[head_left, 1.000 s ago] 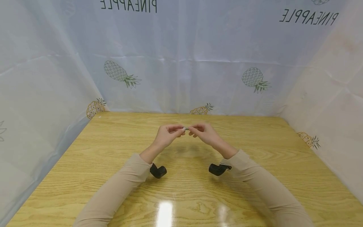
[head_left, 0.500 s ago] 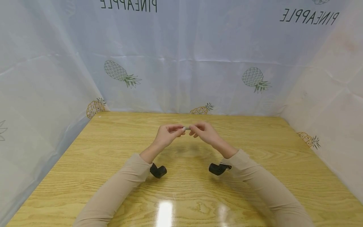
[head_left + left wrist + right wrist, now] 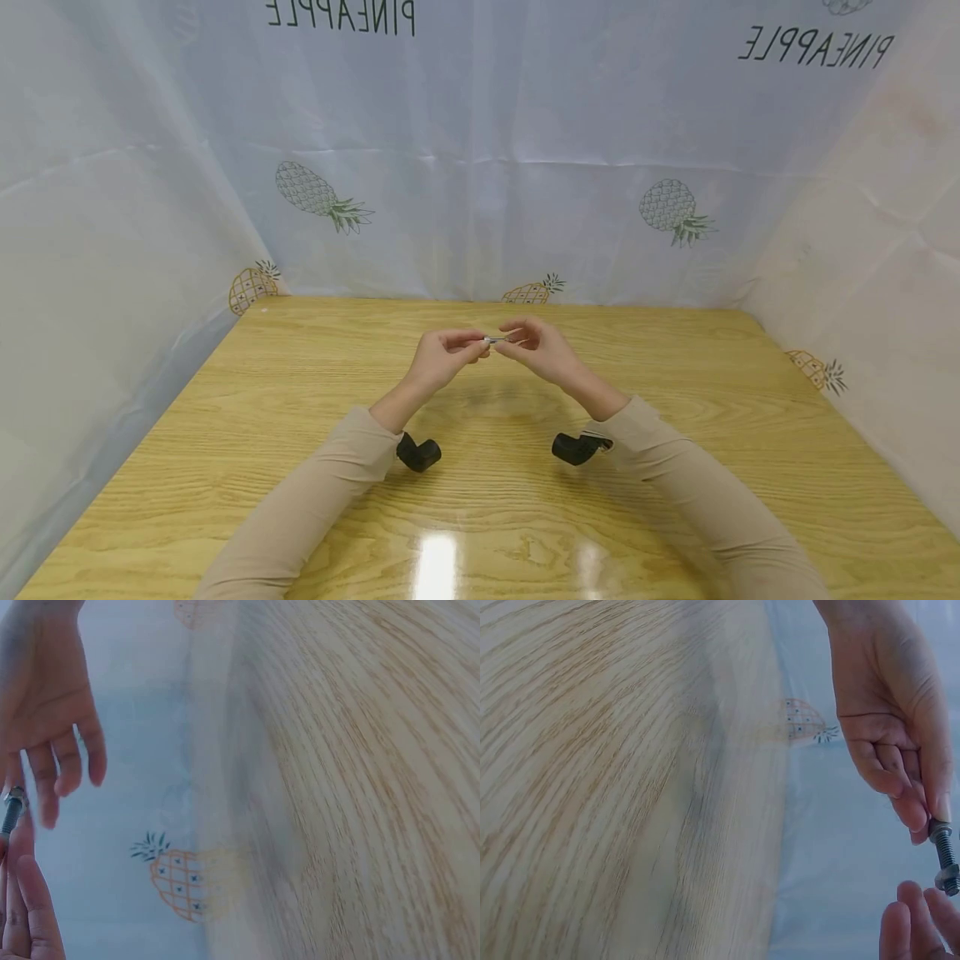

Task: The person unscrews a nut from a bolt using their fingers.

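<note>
Right wrist view: bolt (image 3: 944, 841) held up off the table (image 3: 480, 492), nut (image 3: 946, 875) around its shank near the free end. Left hand (image 3: 444, 358) pinches the head end between thumb and fingers, presumably to leave the threads exposed. Right hand (image 3: 546, 350) has thumb and fingers apart about the nut end (contact unclear), likely giving it room. No container shows. Black wrist mount (image 3: 418, 452) by the left cuff; pineapple-print curtain (image 3: 450, 225) behind.

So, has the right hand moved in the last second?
Yes, slightly: the right hand has opened, its fingers lifting toward the table's back edge; the wrist hasn't visibly shifted.
</note>
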Available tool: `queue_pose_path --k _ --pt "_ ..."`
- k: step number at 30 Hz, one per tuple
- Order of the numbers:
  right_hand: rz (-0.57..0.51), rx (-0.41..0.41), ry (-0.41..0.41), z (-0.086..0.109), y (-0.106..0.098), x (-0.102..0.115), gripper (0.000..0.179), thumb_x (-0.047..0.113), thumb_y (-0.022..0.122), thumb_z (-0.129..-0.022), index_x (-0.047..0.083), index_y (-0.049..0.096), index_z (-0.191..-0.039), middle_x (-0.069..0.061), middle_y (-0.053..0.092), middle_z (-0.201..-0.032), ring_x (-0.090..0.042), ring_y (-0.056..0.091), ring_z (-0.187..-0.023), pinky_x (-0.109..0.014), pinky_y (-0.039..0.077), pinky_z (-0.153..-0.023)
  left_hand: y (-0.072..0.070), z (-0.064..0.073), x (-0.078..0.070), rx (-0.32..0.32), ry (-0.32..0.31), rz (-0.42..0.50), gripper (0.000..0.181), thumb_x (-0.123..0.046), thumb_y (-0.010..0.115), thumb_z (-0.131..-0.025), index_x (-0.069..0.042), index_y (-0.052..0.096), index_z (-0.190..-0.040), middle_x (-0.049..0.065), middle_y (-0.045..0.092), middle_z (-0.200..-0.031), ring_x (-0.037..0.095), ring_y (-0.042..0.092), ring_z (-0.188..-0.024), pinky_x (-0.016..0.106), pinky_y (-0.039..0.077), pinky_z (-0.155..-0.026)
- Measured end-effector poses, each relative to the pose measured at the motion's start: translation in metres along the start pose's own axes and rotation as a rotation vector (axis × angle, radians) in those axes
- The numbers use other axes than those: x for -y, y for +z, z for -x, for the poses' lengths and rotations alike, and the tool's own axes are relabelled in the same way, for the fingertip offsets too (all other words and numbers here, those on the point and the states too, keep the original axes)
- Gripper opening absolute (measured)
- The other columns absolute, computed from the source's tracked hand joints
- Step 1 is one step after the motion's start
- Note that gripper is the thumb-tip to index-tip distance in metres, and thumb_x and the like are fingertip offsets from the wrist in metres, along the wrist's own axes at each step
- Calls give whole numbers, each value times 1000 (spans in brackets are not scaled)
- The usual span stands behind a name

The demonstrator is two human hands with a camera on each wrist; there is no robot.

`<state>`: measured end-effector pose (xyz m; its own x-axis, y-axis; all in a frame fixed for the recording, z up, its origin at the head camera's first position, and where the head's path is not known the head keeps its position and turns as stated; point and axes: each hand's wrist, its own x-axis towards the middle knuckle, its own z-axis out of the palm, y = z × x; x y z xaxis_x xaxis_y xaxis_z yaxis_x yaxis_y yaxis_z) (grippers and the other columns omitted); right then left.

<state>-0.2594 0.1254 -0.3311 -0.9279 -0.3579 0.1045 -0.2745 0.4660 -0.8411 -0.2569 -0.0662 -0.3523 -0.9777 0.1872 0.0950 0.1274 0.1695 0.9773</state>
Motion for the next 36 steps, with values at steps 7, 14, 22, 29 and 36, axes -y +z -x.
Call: queue_pose_path --k 7,14,22,29,36 --pt "9 21 7 2 0 0 32 23 52 -97 1 61 -117 -20 66 -106 -35 62 -98 -50 52 -88 0 1 1 -5 3 1 28 -21 65 -88 -6 68 -112 12 73 -100 18 69 -94 32 56 -88" --pt "-5 -28 -14 3 1 1 32 14 64 -89 2 58 -118 -18 61 -117 -31 62 -104 -39 55 -85 0 2 0 -7 0 6 27 -21 65 -89 -6 68 -111 12 73 -100 16 69 -93 31 56 -88" --pt "-5 17 16 1 0 0 37 30 53 -96 5 57 -123 -19 65 -110 -38 60 -102 -51 51 -89 0 1 1 5 -5 -6 28 -23 64 -89 -8 68 -112 11 72 -102 19 68 -96 33 55 -90" --pt "5 -9 10 2 0 1 28 20 58 -94 4 61 -116 -17 64 -111 -35 62 -102 -42 54 -86 1 1 1 -9 -1 -3 27 -21 65 -89 -7 68 -111 12 73 -100 18 69 -94 32 56 -88" --pt "-6 -30 0 1 -1 -1 34 20 64 -89 6 58 -120 -15 61 -118 -29 61 -104 -38 55 -85 1 1 0 -2 0 9 26 -21 64 -89 -7 69 -110 13 72 -101 17 69 -94 31 56 -88"
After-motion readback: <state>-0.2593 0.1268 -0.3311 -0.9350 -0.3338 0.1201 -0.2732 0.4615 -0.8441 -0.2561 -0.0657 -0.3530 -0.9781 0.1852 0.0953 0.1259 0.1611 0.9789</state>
